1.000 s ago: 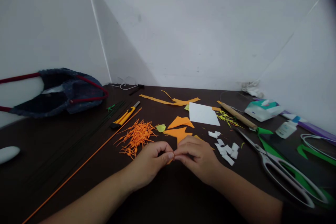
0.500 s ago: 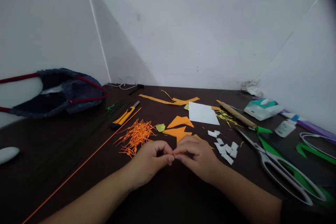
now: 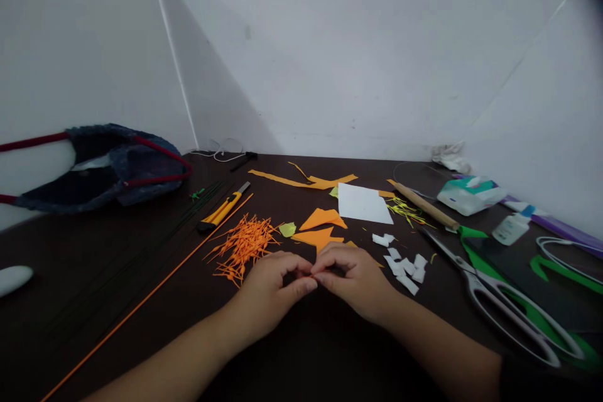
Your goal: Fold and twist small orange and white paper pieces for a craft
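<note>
My left hand and my right hand meet at the middle of the dark table, fingertips pinched together. Between them is a tiny bit of orange paper, mostly hidden by the fingers. Left of my left hand lies a pile of thin twisted orange paper strands. Just beyond my hands are cut orange paper pieces and a small yellow-green scrap. Several folded white paper bits lie to the right of my right hand.
Large scissors lie at right, near a glue bottle and a wet-wipe pack. A yellow utility knife, a long orange stick and a denim bag are at left. A white sheet lies further back.
My fingers have shifted slightly around the orange bit, with the left thumb reaching further right and less orange showing. The things on the table lie as before.
</note>
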The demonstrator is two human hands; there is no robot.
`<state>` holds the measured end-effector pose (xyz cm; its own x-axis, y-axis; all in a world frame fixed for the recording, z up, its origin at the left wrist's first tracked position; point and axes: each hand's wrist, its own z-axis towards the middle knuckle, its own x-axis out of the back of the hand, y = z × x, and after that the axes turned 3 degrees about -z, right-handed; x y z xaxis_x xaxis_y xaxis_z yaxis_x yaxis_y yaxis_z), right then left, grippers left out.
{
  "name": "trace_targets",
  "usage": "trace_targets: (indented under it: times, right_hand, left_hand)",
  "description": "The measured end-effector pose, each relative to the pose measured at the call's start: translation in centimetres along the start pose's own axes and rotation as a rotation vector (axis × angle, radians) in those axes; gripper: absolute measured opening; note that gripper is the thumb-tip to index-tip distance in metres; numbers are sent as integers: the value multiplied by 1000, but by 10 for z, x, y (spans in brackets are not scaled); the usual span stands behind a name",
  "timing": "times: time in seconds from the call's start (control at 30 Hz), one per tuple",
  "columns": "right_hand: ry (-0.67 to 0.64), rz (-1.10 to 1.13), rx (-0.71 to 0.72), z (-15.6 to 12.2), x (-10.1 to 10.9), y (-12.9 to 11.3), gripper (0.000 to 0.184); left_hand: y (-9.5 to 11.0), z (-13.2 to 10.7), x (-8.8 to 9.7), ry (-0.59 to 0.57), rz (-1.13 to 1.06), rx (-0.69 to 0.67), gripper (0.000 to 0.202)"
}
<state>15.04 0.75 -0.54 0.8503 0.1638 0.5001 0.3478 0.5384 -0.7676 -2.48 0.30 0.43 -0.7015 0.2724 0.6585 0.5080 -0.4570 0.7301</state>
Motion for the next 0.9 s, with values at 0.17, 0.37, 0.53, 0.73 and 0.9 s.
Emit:
trace_targets:
  times: [0.17, 0.37, 0.53, 0.73, 0.9]
  right_hand:
    - [19, -24, 16, 0, 0, -3, 13]
    - [40, 67, -77, 0, -2, -5, 9]
    - [55, 138, -193, -1, -6, -4, 6]
    - [69, 203, -278, -1, -11, -2, 10]
    - [72, 166, -323, 0, -11, -5, 10]
  left_hand:
    - [0, 0, -2, 68, 78, -43, 17]
    - [2, -2, -4, 196, 245, -129, 16]
    - [2, -2, -6, 220, 286, -140, 17]
    - [-1, -3, -8, 243, 317, -123, 14]
    - [-2, -2, -9, 248, 344, -122, 15]
